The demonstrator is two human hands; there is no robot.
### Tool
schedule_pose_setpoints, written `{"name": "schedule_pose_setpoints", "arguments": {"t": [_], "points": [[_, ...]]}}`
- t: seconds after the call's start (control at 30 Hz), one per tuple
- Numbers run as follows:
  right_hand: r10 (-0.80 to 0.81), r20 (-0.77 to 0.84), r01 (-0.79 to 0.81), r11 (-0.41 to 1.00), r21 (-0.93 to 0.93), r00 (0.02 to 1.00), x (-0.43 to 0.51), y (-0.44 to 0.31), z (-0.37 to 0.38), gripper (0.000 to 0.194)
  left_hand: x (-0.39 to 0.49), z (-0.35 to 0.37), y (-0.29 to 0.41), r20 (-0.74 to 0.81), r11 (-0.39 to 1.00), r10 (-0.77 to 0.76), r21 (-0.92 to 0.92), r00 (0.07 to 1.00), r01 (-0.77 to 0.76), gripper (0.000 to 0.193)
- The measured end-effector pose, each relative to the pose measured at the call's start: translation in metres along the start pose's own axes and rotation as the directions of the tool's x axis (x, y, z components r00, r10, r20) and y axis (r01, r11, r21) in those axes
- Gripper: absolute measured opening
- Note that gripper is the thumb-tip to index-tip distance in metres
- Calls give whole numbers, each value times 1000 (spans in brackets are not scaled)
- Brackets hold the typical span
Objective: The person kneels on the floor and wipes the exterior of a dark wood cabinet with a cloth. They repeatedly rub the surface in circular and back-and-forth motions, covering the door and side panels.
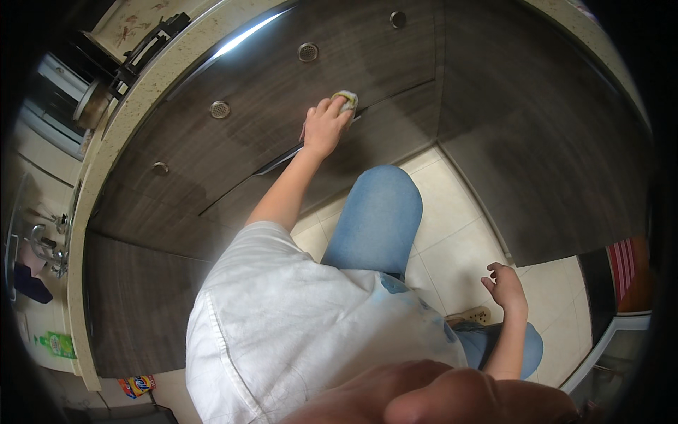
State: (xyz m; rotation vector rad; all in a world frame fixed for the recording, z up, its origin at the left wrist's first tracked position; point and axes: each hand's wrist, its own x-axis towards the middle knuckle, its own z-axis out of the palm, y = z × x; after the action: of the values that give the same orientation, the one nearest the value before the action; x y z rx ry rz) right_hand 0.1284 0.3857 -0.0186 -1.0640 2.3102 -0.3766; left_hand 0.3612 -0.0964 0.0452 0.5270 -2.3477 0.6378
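Observation:
My left hand [324, 126] reaches out to a dark wood-grain cabinet front [254, 116]. Its fingers are closed on a bunched white and yellow-green cloth [347, 99], which is against the panel just above a long metal-edged handle strip [280, 159]. A bit of pinkish material shows at the hand's left side; what it is I cannot tell. Down at the right, my right hand [506, 289] hangs above the tiled floor, fingers loosely curled and apart, holding nothing. The cabinet front has several round perforated metal vents [308, 52].
A speckled countertop [114, 124] curves along the left, with a stove grate [151, 50], a pot [92, 103], a faucet [42, 244] and a green bottle [59, 344]. Another cabinet panel [535, 132] stands at right. A colorful packet [136, 386] lies at lower left. My bent knee [378, 217] is near the cabinet.

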Motion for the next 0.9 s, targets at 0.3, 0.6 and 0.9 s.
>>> {"name": "schedule_pose_setpoints", "arguments": {"t": [0.3, 0.6, 0.9], "points": [[-14, 39, 15, 999, -32, 999, -4, -6, 0, 38, 19, -104, -75, -464, 945, -220, 115, 858, 305, 53], [34, 69, -34, 999, 0, 997, 1, -1, 8, 37, -18, -41, -52, -336, 945, -237, 140, 911, 297, 57], [46, 104, -45, 999, -17, 994, 4, 2, 15, 38, -34, 23, 9, -40, 992, -121, -50, 992, 119, 46]]}}
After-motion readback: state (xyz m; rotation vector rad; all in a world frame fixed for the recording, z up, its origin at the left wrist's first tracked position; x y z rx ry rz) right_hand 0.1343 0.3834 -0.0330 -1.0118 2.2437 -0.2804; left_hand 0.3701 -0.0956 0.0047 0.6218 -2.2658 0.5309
